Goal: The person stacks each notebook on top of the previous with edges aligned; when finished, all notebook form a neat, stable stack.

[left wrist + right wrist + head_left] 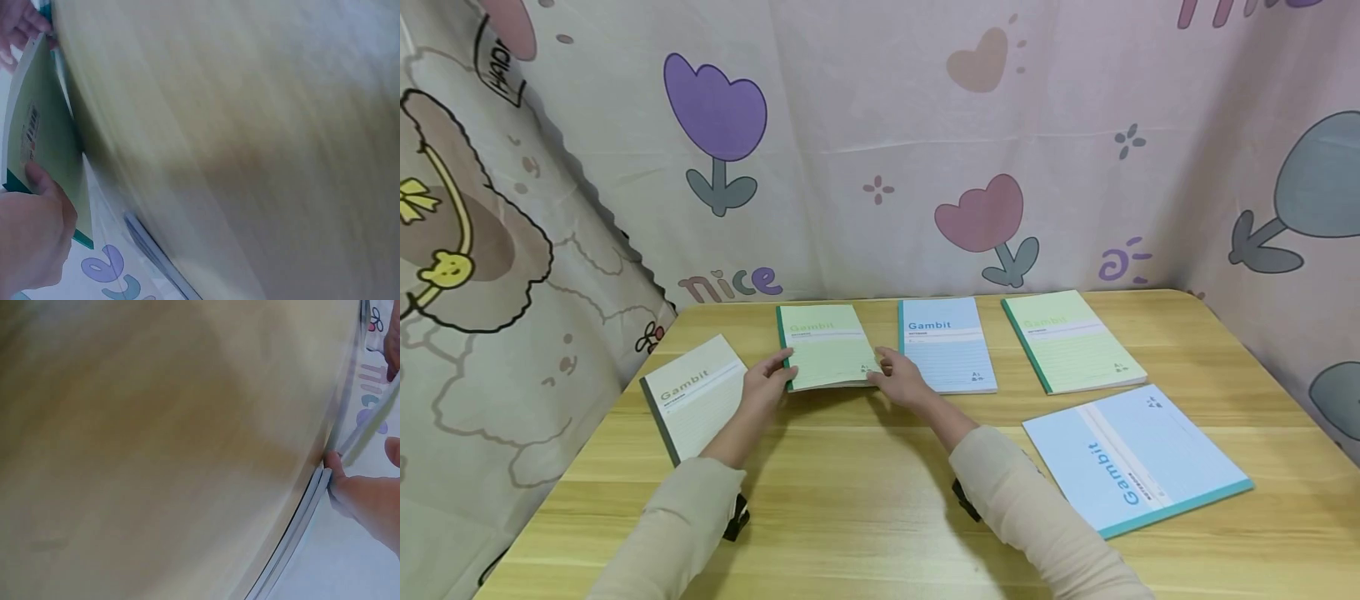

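Far side of the pale yellow wooden table — a light green paper notebook with a dark green spine, cover up, lettering "Gambit". My left hand pinches its spine edge, thumb underneath, against the back cover where a barcode is printed. That spine side is raised; the notebook slopes down to my right. My right hand does not grip: thumb at the near right corner, forefinger apart from the cover (whether the low corner touches the wood, I can't tell).

Just right of that hand lies a light blue notebook with a blue spine, flat. Farther right, a second light green notebook with a green spine, slightly turned. Nearer me on the right — a pale blue notebook with a teal spine, its lettering slanted, spine towards me. On the left, a cream notebook with a dark grey spine, angled, partly behind my left forearm. Behind the table hangs a pale curtain printed with tulips.
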`<move>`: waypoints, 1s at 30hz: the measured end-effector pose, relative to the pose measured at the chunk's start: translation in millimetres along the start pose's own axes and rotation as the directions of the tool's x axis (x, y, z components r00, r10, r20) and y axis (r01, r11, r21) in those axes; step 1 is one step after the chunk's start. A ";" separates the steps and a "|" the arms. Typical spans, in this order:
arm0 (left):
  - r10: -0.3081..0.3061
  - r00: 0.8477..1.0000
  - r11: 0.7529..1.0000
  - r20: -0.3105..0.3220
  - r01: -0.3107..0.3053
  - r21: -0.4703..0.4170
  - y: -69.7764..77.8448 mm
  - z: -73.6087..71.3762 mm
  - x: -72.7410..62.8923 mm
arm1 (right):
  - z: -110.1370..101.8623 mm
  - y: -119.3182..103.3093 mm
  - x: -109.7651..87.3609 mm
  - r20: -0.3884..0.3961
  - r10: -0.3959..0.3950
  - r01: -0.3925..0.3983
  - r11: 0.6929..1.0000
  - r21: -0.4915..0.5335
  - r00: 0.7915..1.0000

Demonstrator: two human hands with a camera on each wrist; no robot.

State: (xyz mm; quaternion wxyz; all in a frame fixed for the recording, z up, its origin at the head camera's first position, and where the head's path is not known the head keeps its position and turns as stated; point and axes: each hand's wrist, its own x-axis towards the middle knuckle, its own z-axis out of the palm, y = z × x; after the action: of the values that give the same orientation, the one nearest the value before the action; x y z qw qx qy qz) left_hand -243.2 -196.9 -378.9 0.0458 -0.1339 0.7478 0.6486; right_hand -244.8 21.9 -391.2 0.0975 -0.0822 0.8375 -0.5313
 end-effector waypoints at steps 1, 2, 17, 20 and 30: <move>0.006 1.000 1.000 0.006 -0.006 -0.013 1.3 -0.2 -1.0 | 0.3 -0.4 0.1 -0.002 0.006 -0.006 1.000 0.009 1.000; 0.012 1.000 1.000 0.014 -0.012 -0.023 2.6 -0.2 -2.2 | 0.6 -0.5 0.6 -0.004 0.011 -0.011 1.000 0.016 1.000; 0.101 0.992 0.991 0.073 -0.093 -0.100 7.7 -1.2 -10.7 | -16.3 7.2 1.9 0.080 0.029 -0.050 0.961 0.273 0.996; 0.136 0.985 0.985 0.104 -0.124 -0.120 8.0 1.7 -12.7 | -26.5 9.4 -0.2 0.122 0.006 -0.041 0.958 0.285 0.992; 0.214 0.958 0.971 0.189 -0.188 -0.146 10.0 28.8 -18.0 | -69.3 10.9 -16.6 0.125 -0.022 0.001 0.987 0.162 0.992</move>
State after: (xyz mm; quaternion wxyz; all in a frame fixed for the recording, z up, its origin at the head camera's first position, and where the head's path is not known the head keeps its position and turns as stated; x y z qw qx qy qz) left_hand -231.5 -164.9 -369.4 0.0472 0.0073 0.7064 0.7062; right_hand -246.5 91.0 -370.9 0.1536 -0.1123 0.7833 -0.5918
